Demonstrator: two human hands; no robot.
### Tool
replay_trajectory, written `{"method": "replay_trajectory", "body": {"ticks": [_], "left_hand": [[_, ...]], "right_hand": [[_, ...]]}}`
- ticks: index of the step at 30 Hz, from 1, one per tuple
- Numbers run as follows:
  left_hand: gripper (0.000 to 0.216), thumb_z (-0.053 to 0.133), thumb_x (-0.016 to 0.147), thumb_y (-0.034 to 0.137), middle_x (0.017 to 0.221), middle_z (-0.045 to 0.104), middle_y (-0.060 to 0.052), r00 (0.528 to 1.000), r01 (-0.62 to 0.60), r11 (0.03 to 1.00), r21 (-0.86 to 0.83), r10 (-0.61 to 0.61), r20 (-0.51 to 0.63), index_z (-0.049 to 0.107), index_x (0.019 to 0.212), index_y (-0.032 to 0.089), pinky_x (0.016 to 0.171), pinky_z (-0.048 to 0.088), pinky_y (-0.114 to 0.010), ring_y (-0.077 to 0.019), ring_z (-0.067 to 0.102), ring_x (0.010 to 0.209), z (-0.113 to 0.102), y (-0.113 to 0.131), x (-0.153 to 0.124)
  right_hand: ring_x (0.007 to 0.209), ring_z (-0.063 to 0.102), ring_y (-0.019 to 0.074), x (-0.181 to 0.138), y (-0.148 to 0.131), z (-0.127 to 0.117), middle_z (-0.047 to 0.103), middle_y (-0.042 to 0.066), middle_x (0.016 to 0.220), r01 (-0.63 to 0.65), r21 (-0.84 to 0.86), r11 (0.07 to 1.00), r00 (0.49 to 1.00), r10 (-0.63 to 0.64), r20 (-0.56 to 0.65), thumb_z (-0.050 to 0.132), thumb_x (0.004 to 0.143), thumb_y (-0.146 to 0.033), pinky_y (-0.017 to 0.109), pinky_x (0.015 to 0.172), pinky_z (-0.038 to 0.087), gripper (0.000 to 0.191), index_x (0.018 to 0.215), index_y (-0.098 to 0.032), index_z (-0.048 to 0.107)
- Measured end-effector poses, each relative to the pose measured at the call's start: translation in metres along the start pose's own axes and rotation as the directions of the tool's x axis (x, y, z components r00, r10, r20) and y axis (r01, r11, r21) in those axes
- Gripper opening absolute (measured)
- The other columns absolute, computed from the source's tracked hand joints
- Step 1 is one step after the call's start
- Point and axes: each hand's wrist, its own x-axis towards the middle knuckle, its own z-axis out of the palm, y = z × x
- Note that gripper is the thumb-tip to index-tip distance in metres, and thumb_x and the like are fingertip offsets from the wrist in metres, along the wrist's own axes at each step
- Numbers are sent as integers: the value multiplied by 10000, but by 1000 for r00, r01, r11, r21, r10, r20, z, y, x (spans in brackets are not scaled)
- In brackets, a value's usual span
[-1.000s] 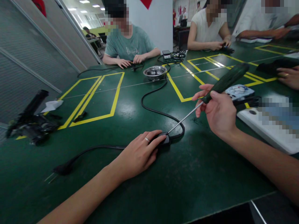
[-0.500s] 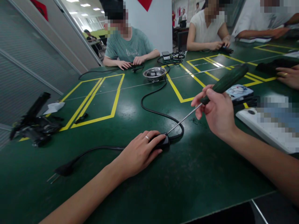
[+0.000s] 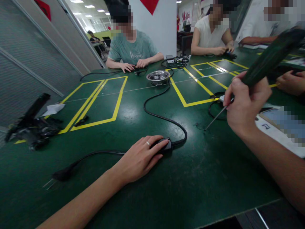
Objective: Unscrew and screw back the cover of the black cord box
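**Left hand pins a cord's black case; metal bowl holds small dark pieces**

The left hand (image 3: 140, 157) lies over the black case (image 3: 168, 145) on the green table (image 3: 152, 197), fingers across its top and thumb along its near side, gripping it. From the case a cord runs left to a two-pin plug (image 3: 63, 174). The right hand (image 3: 247, 105) is curled round a screwdriver (image 3: 269, 60), its tip well apart from the case; whether the tip touches the table I cannot tell.

To the left, beside a heap of black parts (image 3: 35, 133), a small black piece (image 3: 81, 121) lies inside the corner of a yellow taped outline (image 3: 120, 101).

Farther off stands the shiny metal bowl (image 3: 150, 79), upright, with a few dark pieces inside, too small to identify. The cord's other end curves up past its right side. Beyond it sits a person in a green shirt (image 3: 134, 47), both hands on a dark item.
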Motion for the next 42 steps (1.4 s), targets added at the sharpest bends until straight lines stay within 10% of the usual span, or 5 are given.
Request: {"method": "replay_trajectory", "body": {"ticks": [27, 32, 42], "left_hand": [[565, 541, 915, 374, 1318, 518, -115, 1000, -9, 999, -45, 9, 8, 357, 1415, 187, 1030, 409, -453, -259, 499, 1174, -12, -22, -15], [403, 490, 943, 283, 1305, 542, -93, 999, 48, 947, -319, -49, 6, 464, 1338, 211, 1039, 427, -411, -230, 511, 1198, -17, -28, -18], [225, 492, 949, 210, 1162, 655, -61, 976, 113, 743, -660, -209, -68, 669, 1089, 223, 952, 486, -351, -197, 613, 1065, -9, -41, -14]], "right_hand": [[312, 438, 81, -8, -3, 8, 487, -79, 510, 92, 37, 995, 994, -90, -64, 561, 815, -198, 251, 282, 225, 6, 809, -197, 560], [341, 488, 124, -16, -15, 10, 478, -81, 438, -132, 204, 970, 991, 133, 6, 562, 826, -243, 244, 284, 291, 34, 812, -213, 554], [747, 697, 182, -56, -32, 19, 708, 44, 781, -765, 248, 594, 616, 564, 551, 571, 891, -348, 370, 738, 580, 162, 829, -200, 593]]}}
